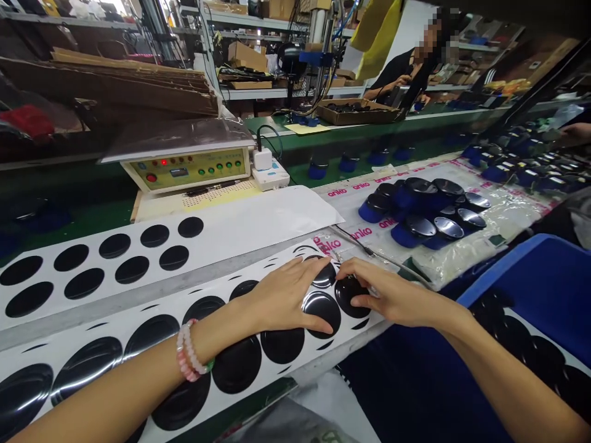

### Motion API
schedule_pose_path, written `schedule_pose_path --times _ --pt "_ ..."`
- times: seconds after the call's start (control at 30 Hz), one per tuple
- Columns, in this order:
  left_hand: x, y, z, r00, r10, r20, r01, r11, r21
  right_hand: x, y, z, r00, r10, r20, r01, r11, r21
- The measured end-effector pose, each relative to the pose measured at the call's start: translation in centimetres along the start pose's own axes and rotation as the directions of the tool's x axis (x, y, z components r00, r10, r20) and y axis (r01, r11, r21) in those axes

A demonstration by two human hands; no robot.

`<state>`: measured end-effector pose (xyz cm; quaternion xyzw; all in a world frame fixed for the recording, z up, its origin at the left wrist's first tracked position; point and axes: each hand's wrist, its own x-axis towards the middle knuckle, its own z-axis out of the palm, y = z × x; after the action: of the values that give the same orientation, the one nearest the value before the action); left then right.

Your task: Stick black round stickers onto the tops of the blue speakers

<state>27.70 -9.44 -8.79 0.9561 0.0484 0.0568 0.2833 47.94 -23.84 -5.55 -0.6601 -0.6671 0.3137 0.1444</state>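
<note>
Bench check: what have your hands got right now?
Left hand flat on a glossy black disc, on white backing sheet. Right hand fingertips on next disc. Thin cable just beyond.

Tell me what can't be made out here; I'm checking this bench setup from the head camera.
In the head view:
Black discs: partly covered by the left hand and right hand.
Readout on the control box: too small to read.
Contents of the cardboard tray: too far and small to identify.
Blue bin: cut off by the right edge.
Co-worker's hand: cut off by the right edge.
</note>
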Motion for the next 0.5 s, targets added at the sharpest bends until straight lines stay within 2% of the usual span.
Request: schedule_pose_path --times 0.1,0.2,0.37,0.5 --pt "0.0 0.1 -0.2 1.0 -0.017 0.004 0.017 1.0 -0.01 1.0 -0.2 -0.6 0.998 -0.017 0.062 0.018 1.0 -0.008" --pt "-0.1 0.2 -0.3 1.0 -0.016 0.013 0.016 1.0 -0.003 1.5 -0.3 -0.9 0.997 -0.028 0.074 0.028 1.0 -0.002" --pt "-0.2 0.2 -0.5 0.997 -0.042 0.059 0.042 0.999 0.002 1.1 0.2 -0.2 0.998 -0.062 0.016 0.062 0.998 0.022" --pt "-0.2 0.3 -0.6 0.997 -0.031 0.068 0.03 1.0 0.005 0.7 0.2 1.0 0.994 -0.066 -0.084 0.068 0.997 0.02"
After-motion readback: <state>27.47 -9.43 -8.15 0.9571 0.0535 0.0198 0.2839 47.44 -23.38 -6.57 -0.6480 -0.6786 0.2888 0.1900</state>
